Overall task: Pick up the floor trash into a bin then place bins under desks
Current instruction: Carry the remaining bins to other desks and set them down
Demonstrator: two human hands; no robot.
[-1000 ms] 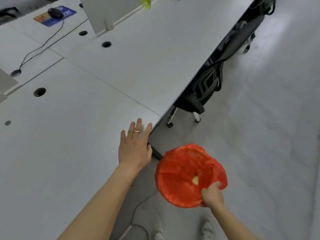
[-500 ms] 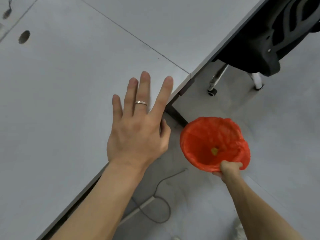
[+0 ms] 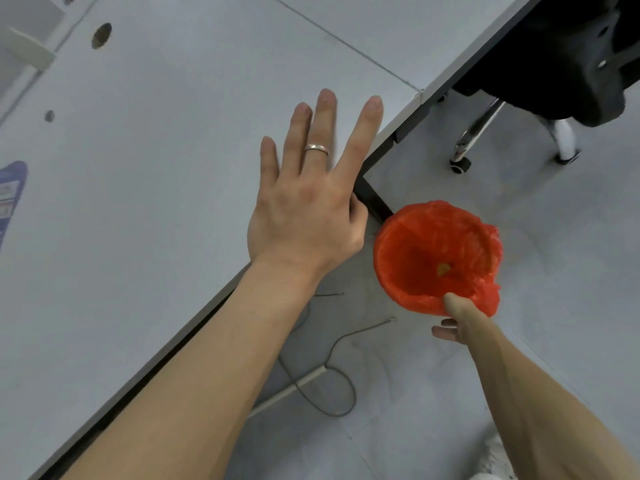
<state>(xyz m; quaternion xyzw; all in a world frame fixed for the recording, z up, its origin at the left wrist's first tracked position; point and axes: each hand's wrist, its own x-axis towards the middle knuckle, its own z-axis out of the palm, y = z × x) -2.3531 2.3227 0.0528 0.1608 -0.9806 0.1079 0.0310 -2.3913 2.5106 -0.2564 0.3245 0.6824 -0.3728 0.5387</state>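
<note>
Pale grey office flooring (image 3: 571,271) runs beside a long white desk (image 3: 138,202), seen from a head-worn camera looking down. A person's left hand (image 3: 308,209) lies flat on the desk near its corner, fingers straight and spread, a plain ring (image 3: 317,149) on one of them, the thumb tucked over the desk's edge. Just off that edge, beside the desk's black leg (image 3: 372,199), the right hand (image 3: 457,323) grips the near rim of a small bin (image 3: 433,244) lined with a red plastic bag, thumb hooked inside the rim and fingers curled beneath it. The bin is out in the open, not under the desk; whether it rests on the floor or hangs from the hand cannot be told. A yellow scrap (image 3: 443,269) lies at its bottom.

Farther along the desk's edge, a black office chair (image 3: 554,57) is pushed partly under, one caster (image 3: 460,164) showing on the floor. A thin grey cable (image 3: 332,375) loops over the floor close to the desk's edge, below the left forearm. On the desk's far side are a round cable hole (image 3: 101,35) and a blue pad (image 3: 12,188) at the frame's edge.
</note>
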